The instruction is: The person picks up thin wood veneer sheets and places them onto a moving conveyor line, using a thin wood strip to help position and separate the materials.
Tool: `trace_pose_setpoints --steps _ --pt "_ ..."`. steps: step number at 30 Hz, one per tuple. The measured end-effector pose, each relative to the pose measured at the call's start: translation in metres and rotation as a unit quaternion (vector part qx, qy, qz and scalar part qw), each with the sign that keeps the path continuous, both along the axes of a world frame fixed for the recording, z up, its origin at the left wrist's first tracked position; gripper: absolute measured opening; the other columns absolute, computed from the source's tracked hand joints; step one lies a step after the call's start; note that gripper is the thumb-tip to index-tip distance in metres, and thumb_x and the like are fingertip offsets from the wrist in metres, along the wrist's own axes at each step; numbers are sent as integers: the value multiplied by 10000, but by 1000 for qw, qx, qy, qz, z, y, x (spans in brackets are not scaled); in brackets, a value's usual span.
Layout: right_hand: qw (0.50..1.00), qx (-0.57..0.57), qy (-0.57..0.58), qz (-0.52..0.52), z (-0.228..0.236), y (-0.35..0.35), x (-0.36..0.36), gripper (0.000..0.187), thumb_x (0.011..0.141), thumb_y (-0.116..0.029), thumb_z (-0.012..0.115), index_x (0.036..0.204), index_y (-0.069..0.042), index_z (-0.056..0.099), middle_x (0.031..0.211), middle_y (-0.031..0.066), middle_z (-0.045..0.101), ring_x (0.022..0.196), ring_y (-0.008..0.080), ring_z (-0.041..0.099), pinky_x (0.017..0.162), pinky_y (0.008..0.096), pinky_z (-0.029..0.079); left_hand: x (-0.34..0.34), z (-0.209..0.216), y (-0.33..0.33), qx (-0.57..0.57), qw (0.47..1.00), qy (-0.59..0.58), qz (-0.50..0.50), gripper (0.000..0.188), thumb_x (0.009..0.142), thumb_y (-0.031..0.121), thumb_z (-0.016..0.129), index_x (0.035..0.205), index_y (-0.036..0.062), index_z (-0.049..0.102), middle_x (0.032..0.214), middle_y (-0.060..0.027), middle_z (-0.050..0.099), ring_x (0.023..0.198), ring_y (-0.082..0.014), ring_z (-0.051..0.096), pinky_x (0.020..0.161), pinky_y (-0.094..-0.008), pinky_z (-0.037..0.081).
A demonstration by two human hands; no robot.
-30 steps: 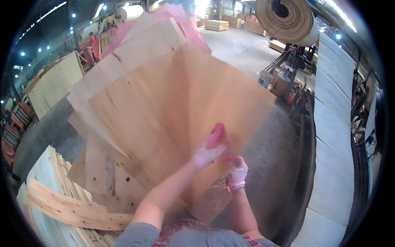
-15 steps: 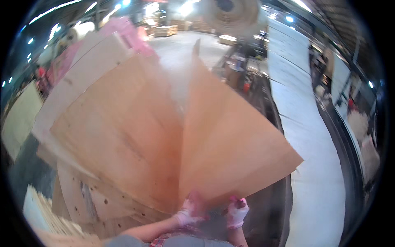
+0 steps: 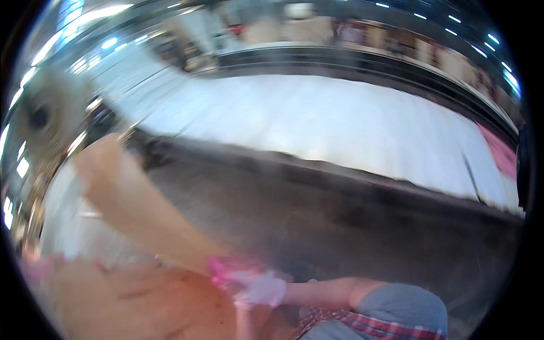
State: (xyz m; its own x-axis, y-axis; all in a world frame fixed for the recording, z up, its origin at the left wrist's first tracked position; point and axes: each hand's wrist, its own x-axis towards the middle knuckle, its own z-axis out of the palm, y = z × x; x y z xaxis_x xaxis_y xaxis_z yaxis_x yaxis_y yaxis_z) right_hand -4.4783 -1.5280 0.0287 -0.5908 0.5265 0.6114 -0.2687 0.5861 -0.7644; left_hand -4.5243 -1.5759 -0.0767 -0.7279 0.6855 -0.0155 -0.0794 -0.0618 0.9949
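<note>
A thin tan wood veneer sheet (image 3: 153, 215) rises from my gloved hands toward the upper left, bent and seen nearly edge-on. Its near end is gripped by my right hand (image 3: 258, 286), in a white glove with pink fingers. Close against that hand, partly covered by it, is my left hand (image 3: 241, 296), also closed at the sheet's near end. Motion blurs the fingers of both. Below and left of them spreads a broad orange-tan veneer surface (image 3: 153, 303) with dark marks.
A long, pale sheet-covered conveyor-like bed (image 3: 317, 119) crosses ahead, with a pink piece (image 3: 498, 150) at its right end. Grey floor (image 3: 340, 226) lies between it and me. A large roll (image 3: 48, 116) stands at the far left.
My view has swung far to the right. The veneer sheet, earlier spread wide before me, now appears as a narrow bent strip at the left. My hands have come together.
</note>
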Motion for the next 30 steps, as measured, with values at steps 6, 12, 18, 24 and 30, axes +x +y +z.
trace_pose_setpoints --steps 6,12,18,24,30 --pt "994 61 -67 68 85 45 141 301 704 -171 601 1002 -214 607 839 -4 624 779 187 612 679 336 459 52 109 64 70 991 36 -106 210 792 134 564 979 41 547 789 -70 547 694 -146 514 608 -282 417" --pt "859 -130 -484 103 18 70 309 339 782 -350 548 1066 -178 617 1052 71 628 993 251 575 840 373 445 198 189 150 53 966 16 -254 147 706 1 661 840 6 602 815 -44 599 673 -133 541 600 -253 443" --pt "809 -316 -473 -147 -45 103 491 311 769 -372 504 962 -158 620 947 97 639 929 257 590 804 365 452 393 201 235 253 909 -208 -258 57 773 67 563 826 49 574 659 -43 529 467 -119 417 439 -223 354" --pt "755 -402 -337 -393 -36 173 688 338 813 -368 474 1011 -118 586 956 115 628 902 241 590 791 352 449 515 137 381 403 750 486 -198 125 865 47 389 903 14 503 655 -63 487 475 -122 403 391 -248 378" --pt "562 -266 -146 -769 -123 249 886 429 859 -409 485 1106 -67 564 1024 72 621 917 211 574 819 343 440 649 105 480 432 784 328 -302 328 860 121 451 1174 29 468 1063 -150 552 881 -215 539 723 -336 435"
